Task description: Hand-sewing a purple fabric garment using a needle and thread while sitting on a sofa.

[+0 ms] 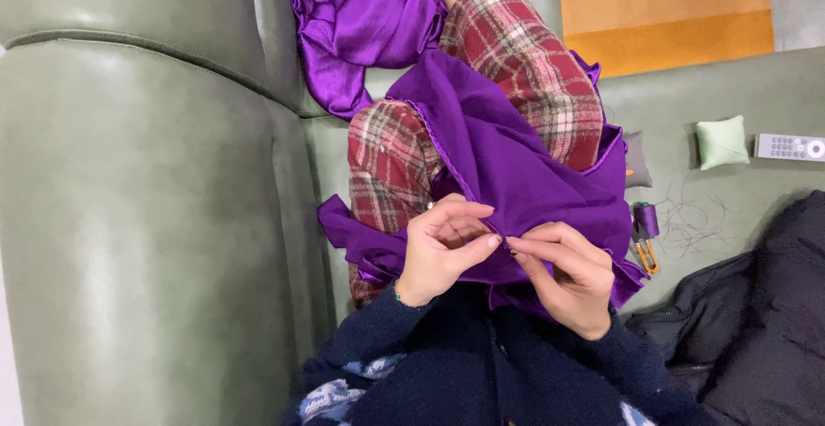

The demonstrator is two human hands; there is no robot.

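Cloth (516, 177) of purple drapes the lap, its edge pinched by left hand (443, 250) and right hand (563, 276) (thread spool (646, 218) at three o'clock).

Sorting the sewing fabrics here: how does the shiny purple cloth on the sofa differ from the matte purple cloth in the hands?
The shiny purple satin cloth gleams with bright highlights; the matte purple cloth looks dull and flat. The satin lies bunched on the green sofa, untouched; the matte cloth drapes over the lap, its edge pinched by the left hand and right hand. Both are purple.
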